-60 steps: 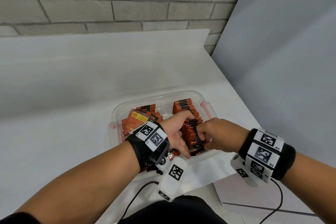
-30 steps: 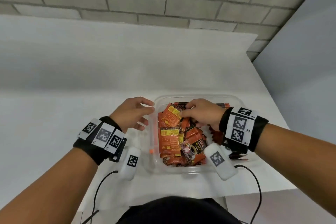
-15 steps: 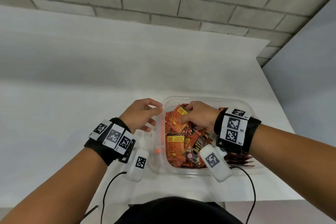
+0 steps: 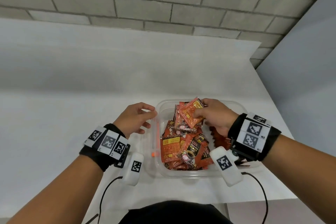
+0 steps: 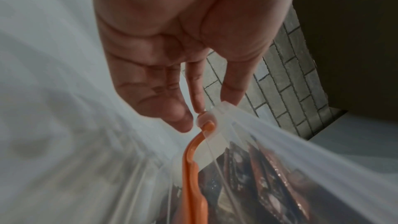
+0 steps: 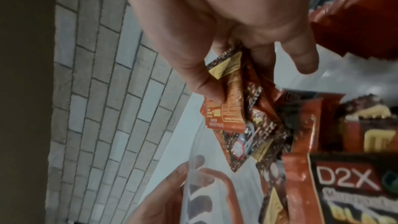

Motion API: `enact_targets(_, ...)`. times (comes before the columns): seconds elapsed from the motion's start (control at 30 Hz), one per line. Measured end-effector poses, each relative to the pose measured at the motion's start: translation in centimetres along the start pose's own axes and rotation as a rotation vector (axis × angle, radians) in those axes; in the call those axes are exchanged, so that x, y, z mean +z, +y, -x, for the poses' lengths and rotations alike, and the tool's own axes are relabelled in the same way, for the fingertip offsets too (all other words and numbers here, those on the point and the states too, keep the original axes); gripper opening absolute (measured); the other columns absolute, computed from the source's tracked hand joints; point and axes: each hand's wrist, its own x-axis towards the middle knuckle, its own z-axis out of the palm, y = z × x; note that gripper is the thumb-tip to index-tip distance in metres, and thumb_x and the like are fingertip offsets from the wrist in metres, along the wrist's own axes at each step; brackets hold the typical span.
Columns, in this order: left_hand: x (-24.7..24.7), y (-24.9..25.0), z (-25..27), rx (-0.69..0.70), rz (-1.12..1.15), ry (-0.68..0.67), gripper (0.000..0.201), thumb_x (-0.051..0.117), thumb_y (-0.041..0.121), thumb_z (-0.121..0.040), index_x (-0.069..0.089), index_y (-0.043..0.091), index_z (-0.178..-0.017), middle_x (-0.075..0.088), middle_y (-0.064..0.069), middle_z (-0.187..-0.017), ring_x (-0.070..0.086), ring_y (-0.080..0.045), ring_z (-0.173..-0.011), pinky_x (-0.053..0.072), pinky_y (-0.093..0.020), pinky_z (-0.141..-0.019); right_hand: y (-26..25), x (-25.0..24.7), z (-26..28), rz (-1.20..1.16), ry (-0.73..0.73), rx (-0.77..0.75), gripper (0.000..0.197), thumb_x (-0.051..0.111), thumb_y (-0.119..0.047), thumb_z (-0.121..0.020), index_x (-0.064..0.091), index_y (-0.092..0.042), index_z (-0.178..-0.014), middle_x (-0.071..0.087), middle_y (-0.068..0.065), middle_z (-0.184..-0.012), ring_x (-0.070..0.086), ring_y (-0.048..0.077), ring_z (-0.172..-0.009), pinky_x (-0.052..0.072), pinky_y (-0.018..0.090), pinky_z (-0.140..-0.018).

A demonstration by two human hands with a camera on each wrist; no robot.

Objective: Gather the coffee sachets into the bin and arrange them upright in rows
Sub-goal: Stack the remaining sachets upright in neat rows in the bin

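A clear plastic bin point(image 4: 181, 175) sits on the white table, with orange-red coffee sachets point(image 4: 181, 149) lying loose and flat in its left half. A row of upright sachets point(image 4: 219, 139) stands along its right side, partly hidden by my right wrist. My right hand point(image 4: 200, 111) pinches a small stack of sachets point(image 4: 190, 116) above the pile; the right wrist view shows thumb and fingers point(image 6: 206, 81) clamped on this stack point(image 6: 228, 108). My left hand point(image 4: 149, 118) is outside the bin, its straight fingers point(image 5: 183, 113) touching the rim point(image 5: 258, 122) by the orange latch point(image 5: 189, 168).
A brick wall point(image 4: 163, 5) runs behind the white table point(image 4: 72, 78), and a grey panel point(image 4: 309, 60) closes the right side. The table's right edge point(image 4: 283, 132) and front edge lie close to the bin. Cables point(image 4: 103, 198) hang from both wrist units.
Two seconds ago both hands worked inside the bin at the upright row. My left hand has moved out to the left rim. My right hand has lifted a stack of sachets from the loose pile.
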Motion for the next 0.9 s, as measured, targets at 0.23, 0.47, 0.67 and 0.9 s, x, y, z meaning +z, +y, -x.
enact_targets(0.23, 1.0, 3.8, 1.7, 0.241, 0.005, 0.133, 0.028, 0.064, 0.040, -0.086, 0.059, 0.027, -0.110, 0.062, -0.001, -0.107, 0.060, -0.015, -0.096, 0.049, -0.030, -0.071, -1.1, -2.7, 2.6, -0.261, -0.098, -0.196, 0.026, 0.055, 0.003, -0.088, 0.054, -0.007, -0.112, 0.064, 0.008, -0.087, 0.065, 0.017, -0.071, 0.054, 0.037, -0.070)
enact_targets(0.47, 5.5, 7.4, 2.8, 0.163, 0.346, -0.609, 0.060, 0.079, 0.058, -0.060, 0.068, 0.026, -0.109, 0.069, -0.008, -0.108, 0.067, -0.029, -0.097, 0.058, -0.046, -0.074, -2.6, -2.9, 5.2, -0.284, -0.165, -0.375, 0.031, 0.053, 0.008, -0.087, 0.052, -0.010, -0.112, 0.063, 0.011, -0.096, 0.062, 0.023, -0.085, 0.053, 0.040, -0.076)
enact_targets(0.67, 8.2, 5.6, 1.9, 0.001, 0.738, -0.740, 0.057, 0.082, 0.024, -0.068, 0.064, 0.007, -0.120, 0.060, -0.023, -0.122, 0.063, -0.038, -0.105, 0.051, -0.059, -0.085, -1.5, -3.5, 5.6, -0.267, -0.093, -0.437, 0.033, 0.057, 0.007, -0.086, 0.050, -0.009, -0.115, 0.065, 0.009, -0.094, 0.065, 0.018, -0.081, 0.054, 0.025, -0.063)
enact_targets(0.9, 10.6, 5.1, 1.7, -0.058, 0.705, -0.631, 0.032, 0.059, 0.014, -0.078, 0.064, 0.004, -0.108, 0.069, -0.017, -0.096, 0.070, -0.028, -0.080, 0.058, -0.041, -0.067, 0.3, -4.3, 5.1, 0.232, 0.124, -0.532, 0.037, 0.068, -0.022, -0.083, 0.052, -0.033, -0.115, 0.044, -0.005, -0.120, 0.048, 0.021, -0.117, 0.050, 0.048, -0.092)
